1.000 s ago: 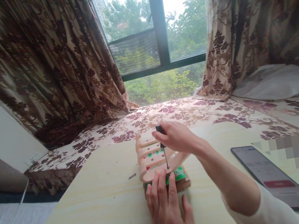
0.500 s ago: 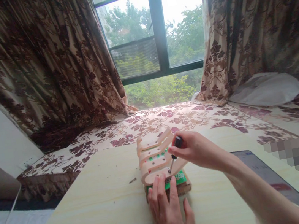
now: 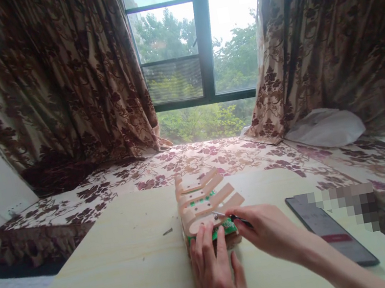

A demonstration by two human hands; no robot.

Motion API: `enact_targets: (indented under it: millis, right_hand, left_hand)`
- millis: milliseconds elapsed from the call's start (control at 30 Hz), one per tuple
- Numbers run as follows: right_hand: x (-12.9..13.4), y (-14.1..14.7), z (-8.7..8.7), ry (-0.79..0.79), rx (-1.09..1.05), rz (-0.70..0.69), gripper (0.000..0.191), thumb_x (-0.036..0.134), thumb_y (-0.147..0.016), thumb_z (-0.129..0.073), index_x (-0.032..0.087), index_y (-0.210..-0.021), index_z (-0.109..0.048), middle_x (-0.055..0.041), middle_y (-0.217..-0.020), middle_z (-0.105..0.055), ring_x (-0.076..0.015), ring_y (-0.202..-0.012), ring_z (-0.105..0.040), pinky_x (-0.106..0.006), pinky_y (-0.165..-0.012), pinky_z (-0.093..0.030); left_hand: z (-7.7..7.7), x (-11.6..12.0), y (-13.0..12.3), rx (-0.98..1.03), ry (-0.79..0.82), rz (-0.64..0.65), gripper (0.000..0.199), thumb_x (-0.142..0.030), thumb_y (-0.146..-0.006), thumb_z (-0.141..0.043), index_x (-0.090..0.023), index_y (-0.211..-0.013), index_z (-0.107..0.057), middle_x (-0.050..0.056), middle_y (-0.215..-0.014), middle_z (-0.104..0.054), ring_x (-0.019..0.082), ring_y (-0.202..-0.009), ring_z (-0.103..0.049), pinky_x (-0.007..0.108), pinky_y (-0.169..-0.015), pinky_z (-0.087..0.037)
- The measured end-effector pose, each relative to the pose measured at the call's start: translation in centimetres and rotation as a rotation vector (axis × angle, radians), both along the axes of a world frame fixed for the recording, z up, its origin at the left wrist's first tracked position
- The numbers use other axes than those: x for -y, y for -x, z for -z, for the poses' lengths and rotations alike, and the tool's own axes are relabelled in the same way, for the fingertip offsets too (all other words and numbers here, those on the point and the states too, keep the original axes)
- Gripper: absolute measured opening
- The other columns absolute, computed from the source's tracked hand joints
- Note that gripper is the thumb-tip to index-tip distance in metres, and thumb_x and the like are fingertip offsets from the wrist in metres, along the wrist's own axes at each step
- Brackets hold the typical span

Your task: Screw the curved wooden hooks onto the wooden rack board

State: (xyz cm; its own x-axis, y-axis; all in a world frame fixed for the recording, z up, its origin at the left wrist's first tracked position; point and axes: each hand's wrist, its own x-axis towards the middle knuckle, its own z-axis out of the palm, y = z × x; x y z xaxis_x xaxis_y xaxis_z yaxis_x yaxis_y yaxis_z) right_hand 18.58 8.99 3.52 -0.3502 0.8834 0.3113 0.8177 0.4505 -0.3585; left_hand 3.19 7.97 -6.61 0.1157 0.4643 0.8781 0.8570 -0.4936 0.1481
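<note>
Several pale wooden slats with small dark holes (image 3: 198, 208) lie side by side across a block with a green printed label (image 3: 230, 227). My left hand (image 3: 218, 271) rests its outstretched fingers on the near slat and the block's front. In my right hand (image 3: 267, 227) is a screwdriver with a dark handle (image 3: 244, 222). Its thin metal shaft lies at a low slant over the near slat, tip close to a dark hole or screw head (image 3: 216, 218). Whether the tip touches it, I cannot tell.
A pale wooden table (image 3: 120, 281) carries a small dark metal piece (image 3: 167, 231) left of the slats. To the right lies a phone (image 3: 337, 237). Beyond are a floral-covered ledge (image 3: 212, 153), curtains (image 3: 101, 90), a window and a white bag (image 3: 327, 129).
The screwdriver has tipped from steeply upright to nearly flat, its handle swinging down to the right with my right hand. My left hand stays on the near slat. The view has shifted slightly.
</note>
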Motion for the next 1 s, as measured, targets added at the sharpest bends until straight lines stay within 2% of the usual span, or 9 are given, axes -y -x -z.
enact_targets:
  millis: [133, 267, 467, 633, 800, 1000]
  right_hand:
    - [-0.8, -0.5, 0.5, 0.032, -0.017, -0.106, 0.03, 0.023, -0.088, -0.045, 0.026, -0.111, -0.064, -0.0034, -0.093, -0.073, -0.0172, -0.081, -0.068, -0.024, -0.068, -0.045]
    - [-1.8, -1.5, 0.7, 0.063, -0.061, -0.186, 0.029, 0.025, -0.088, -0.046, 0.024, -0.111, -0.065, -0.0031, -0.087, -0.073, -0.0143, -0.071, -0.066, -0.022, -0.064, -0.044]
    - [-2.2, -1.9, 1.3, 0.08, -0.14, -0.22, 0.032, 0.025, -0.088, -0.047, 0.021, -0.114, -0.065, -0.0021, -0.081, -0.072, -0.0116, -0.063, -0.061, -0.02, -0.061, -0.043]
    - [-1.9, -1.9, 1.8, 0.1, -0.203, -0.258, 0.033, 0.025, -0.089, -0.046, 0.021, -0.115, -0.065, -0.0027, -0.086, -0.072, -0.0114, -0.066, -0.061, -0.02, -0.062, -0.044]
    - [-2.0, -2.0, 1.7, 0.093, -0.187, -0.271, 0.033, 0.025, -0.088, -0.046, 0.019, -0.115, -0.065, -0.0043, -0.087, -0.072, -0.0122, -0.068, -0.062, -0.02, -0.064, -0.045]
    - [-2.2, -2.1, 1.2, 0.101, -0.155, -0.293, 0.032, 0.023, -0.087, -0.045, 0.021, -0.112, -0.065, -0.0038, -0.088, -0.072, -0.0124, -0.071, -0.062, -0.021, -0.065, -0.044]
  left_hand:
    - [0.0, 0.2, 0.1, -0.032, 0.026, 0.022, 0.05, -0.012, -0.082, -0.05, -0.017, -0.131, -0.044, 0.013, -0.136, -0.047, 0.029, -0.131, -0.036, 0.049, -0.104, -0.038]
    - [-0.2, 0.3, 0.1, -0.02, 0.03, 0.018, 0.048, -0.01, -0.082, -0.049, -0.016, -0.13, -0.046, 0.013, -0.133, -0.05, 0.027, -0.13, -0.039, 0.048, -0.106, -0.038]
    - [-0.6, 0.3, 0.1, -0.017, 0.01, 0.015, 0.046, -0.007, -0.082, -0.051, -0.016, -0.127, -0.049, 0.012, -0.129, -0.052, 0.026, -0.127, -0.042, 0.044, -0.105, -0.039]
    - [-0.7, 0.4, 0.4, -0.082, 0.03, 0.018, 0.049, -0.008, -0.08, -0.054, -0.014, -0.129, -0.046, 0.013, -0.129, -0.051, 0.026, -0.127, -0.041, 0.043, -0.104, -0.042]
    - [-0.8, 0.5, 0.4, -0.025, 0.032, 0.033, 0.05, -0.009, -0.081, -0.053, -0.018, -0.13, -0.045, 0.011, -0.127, -0.052, 0.025, -0.126, -0.043, 0.043, -0.103, -0.044]
    - [-1.0, 0.3, 0.3, 0.014, 0.045, 0.058, 0.047, -0.007, -0.08, -0.054, -0.016, -0.126, -0.048, 0.012, -0.127, -0.051, 0.025, -0.125, -0.043, 0.044, -0.103, -0.044]
